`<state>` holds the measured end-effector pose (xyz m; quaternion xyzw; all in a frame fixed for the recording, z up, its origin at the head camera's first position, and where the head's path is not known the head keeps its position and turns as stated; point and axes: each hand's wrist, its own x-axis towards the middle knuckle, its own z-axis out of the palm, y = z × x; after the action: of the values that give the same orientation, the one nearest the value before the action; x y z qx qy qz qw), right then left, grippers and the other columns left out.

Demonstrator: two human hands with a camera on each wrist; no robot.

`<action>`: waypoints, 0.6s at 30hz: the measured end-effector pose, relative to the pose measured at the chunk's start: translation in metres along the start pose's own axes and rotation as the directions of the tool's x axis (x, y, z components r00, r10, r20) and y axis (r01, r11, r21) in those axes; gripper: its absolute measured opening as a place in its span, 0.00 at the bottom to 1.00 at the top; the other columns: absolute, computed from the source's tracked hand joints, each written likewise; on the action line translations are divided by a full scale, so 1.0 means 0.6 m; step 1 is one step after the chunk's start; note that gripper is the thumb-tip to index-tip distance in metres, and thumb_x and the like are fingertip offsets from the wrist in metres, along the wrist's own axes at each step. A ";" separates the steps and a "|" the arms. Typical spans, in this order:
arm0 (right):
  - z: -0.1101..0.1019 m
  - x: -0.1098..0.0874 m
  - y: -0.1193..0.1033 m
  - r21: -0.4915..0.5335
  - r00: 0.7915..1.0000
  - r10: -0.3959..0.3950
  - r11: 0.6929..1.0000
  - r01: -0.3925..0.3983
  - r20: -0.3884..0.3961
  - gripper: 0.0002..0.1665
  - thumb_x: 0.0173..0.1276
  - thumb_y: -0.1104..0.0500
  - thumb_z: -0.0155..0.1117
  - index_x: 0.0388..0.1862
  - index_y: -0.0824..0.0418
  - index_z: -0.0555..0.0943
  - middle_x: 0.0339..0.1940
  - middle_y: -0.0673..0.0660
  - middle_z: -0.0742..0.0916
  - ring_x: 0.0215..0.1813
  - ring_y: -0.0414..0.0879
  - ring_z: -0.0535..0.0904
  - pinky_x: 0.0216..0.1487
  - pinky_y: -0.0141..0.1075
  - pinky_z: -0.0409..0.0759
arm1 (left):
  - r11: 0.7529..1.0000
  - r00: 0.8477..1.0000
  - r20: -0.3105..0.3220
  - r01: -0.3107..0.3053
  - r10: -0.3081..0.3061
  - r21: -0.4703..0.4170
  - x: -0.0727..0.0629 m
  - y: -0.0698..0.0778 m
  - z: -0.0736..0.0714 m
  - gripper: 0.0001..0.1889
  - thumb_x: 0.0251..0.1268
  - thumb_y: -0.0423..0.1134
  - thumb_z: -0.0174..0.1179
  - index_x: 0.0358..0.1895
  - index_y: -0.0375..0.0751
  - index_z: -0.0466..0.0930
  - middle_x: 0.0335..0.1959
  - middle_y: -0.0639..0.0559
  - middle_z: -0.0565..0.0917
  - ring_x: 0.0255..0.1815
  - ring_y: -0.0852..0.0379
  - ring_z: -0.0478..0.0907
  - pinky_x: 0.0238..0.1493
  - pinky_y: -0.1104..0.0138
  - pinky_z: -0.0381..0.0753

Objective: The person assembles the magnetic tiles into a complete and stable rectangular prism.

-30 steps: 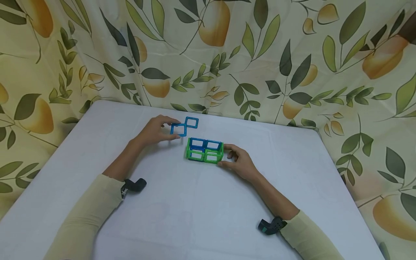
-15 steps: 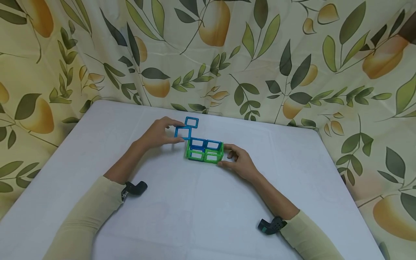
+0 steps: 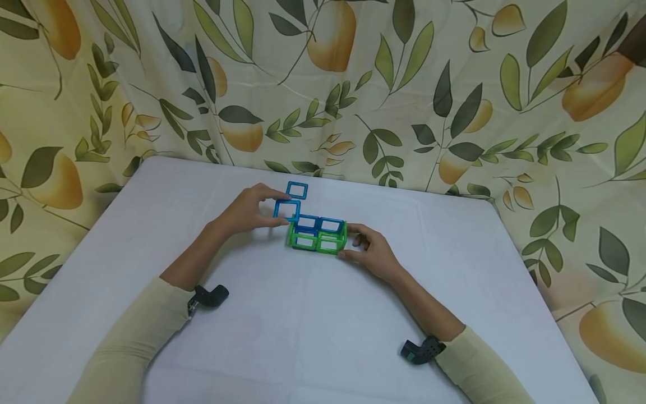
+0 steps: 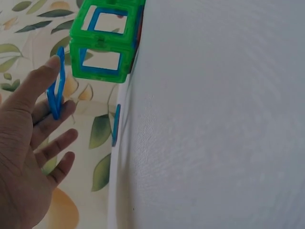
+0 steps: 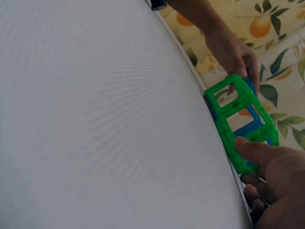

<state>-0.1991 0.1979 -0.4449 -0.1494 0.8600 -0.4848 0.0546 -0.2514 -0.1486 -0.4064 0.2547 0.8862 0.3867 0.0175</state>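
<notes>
My left hand (image 3: 247, 210) pinches a blue square magnetic tile (image 4: 62, 76) between thumb and fingertips. The tile is held upright at the back left corner of a box of green and blue magnetic tiles (image 3: 318, 242); whether they touch I cannot tell. The box stands on the table with green tiles toward me and blue ones behind. At its right end my right hand (image 3: 374, 253) grips it, thumb on the front green tile in the right wrist view. Another blue square tile (image 3: 305, 191) lies flat behind the held one.
A white-covered table (image 3: 303, 325) stretches out in front and to both sides. Behind it hangs a curtain (image 3: 383, 129) printed with fruit and leaves, close to the table's back edge. Black wrist cameras (image 3: 212, 295) sit at both sleeves.
My left hand has moved right and nearer to me with the blue tile, from beside the loose tile to the box's left back corner. The right hand and box stay put.
</notes>
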 end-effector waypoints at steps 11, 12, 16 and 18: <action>-0.002 0.000 0.004 -0.017 1.000 0.011 1.000 -0.011 0.000 0.37 0.60 0.59 0.84 0.69 0.58 0.81 0.44 0.59 0.81 0.46 0.52 0.72 0.43 0.38 0.69 | 1.000 0.999 0.026 -0.022 0.022 -0.002 0.000 0.018 0.009 0.30 0.59 0.48 0.79 0.65 0.47 0.85 0.65 0.43 0.82 0.69 0.42 0.72 0.68 0.42 0.71; -0.003 0.000 0.004 -0.018 1.000 0.010 1.000 -0.010 0.000 0.37 0.60 0.59 0.84 0.69 0.58 0.81 0.44 0.58 0.81 0.46 0.52 0.72 0.43 0.38 0.69 | 1.000 0.999 0.026 -0.024 0.024 -0.002 0.000 0.019 0.011 0.30 0.59 0.48 0.79 0.65 0.46 0.85 0.64 0.43 0.82 0.69 0.42 0.72 0.68 0.42 0.71; -0.003 0.001 0.004 -0.017 1.000 0.006 1.000 -0.006 0.001 0.38 0.60 0.59 0.84 0.69 0.58 0.81 0.45 0.58 0.81 0.47 0.52 0.72 0.43 0.38 0.70 | 0.999 0.999 0.029 -0.041 0.041 -0.003 0.002 0.022 0.014 0.29 0.59 0.48 0.79 0.64 0.45 0.86 0.64 0.44 0.83 0.68 0.42 0.73 0.68 0.42 0.71; -0.003 0.001 0.004 -0.016 1.000 0.005 1.000 -0.005 0.003 0.38 0.60 0.59 0.84 0.69 0.58 0.80 0.45 0.59 0.81 0.47 0.53 0.72 0.44 0.38 0.70 | 0.998 0.998 0.032 -0.056 0.056 -0.004 0.003 0.023 0.017 0.30 0.58 0.48 0.80 0.64 0.45 0.86 0.63 0.45 0.84 0.68 0.43 0.73 0.68 0.42 0.71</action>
<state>-0.2009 0.2006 -0.4461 -0.1484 0.8640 -0.4778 0.0557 -0.2444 -0.1331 -0.4035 0.2855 0.8777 0.3842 0.0210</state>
